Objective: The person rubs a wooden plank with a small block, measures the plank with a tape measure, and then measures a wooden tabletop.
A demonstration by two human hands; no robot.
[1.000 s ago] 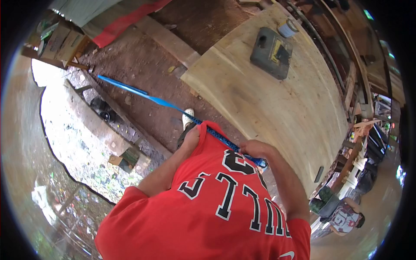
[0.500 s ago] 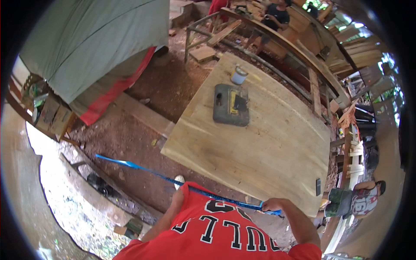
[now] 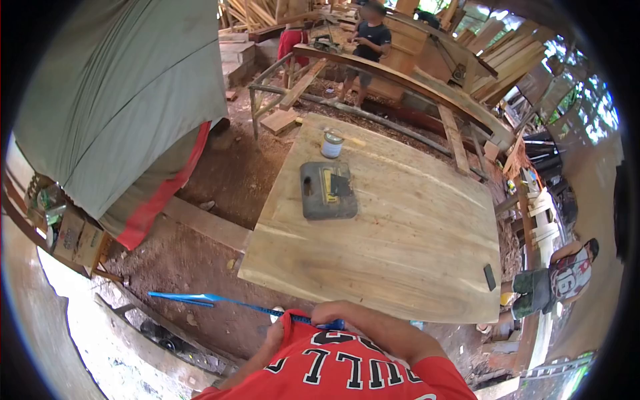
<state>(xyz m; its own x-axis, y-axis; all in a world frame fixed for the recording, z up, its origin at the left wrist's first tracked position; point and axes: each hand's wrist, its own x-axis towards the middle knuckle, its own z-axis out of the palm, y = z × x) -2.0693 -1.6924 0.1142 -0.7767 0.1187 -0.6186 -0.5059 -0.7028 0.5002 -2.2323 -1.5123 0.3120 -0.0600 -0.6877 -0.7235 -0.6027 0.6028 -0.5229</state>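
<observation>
A blue tape measure (image 3: 240, 305) stretches left from my body over the dirt ground, its far end bent back on itself. My right hand (image 3: 332, 311) is closed round its blue case end, in front of the chest of my red shirt (image 3: 353, 360). My left hand (image 3: 274, 333) is low beside the shirt's edge, close to where the tape passes; its fingers are hidden. Ahead lies a wide wooden slab (image 3: 400, 240). On it are a dark tool case (image 3: 329, 191) with a yellow label, a can (image 3: 331, 145) and a small dark flat object (image 3: 490, 277).
A grey tarp (image 3: 133, 100) with a red edge hangs at left. Behind the slab stands a wooden frame (image 3: 400, 73). One person (image 3: 372, 43) stands beyond it; another person (image 3: 557, 277) is at right. A plank (image 3: 207, 223) lies on the ground.
My right hand has moved left across my chest with the tape's case end, nearer my left hand. The far end of the tape now folds back. The view has tilted up.
</observation>
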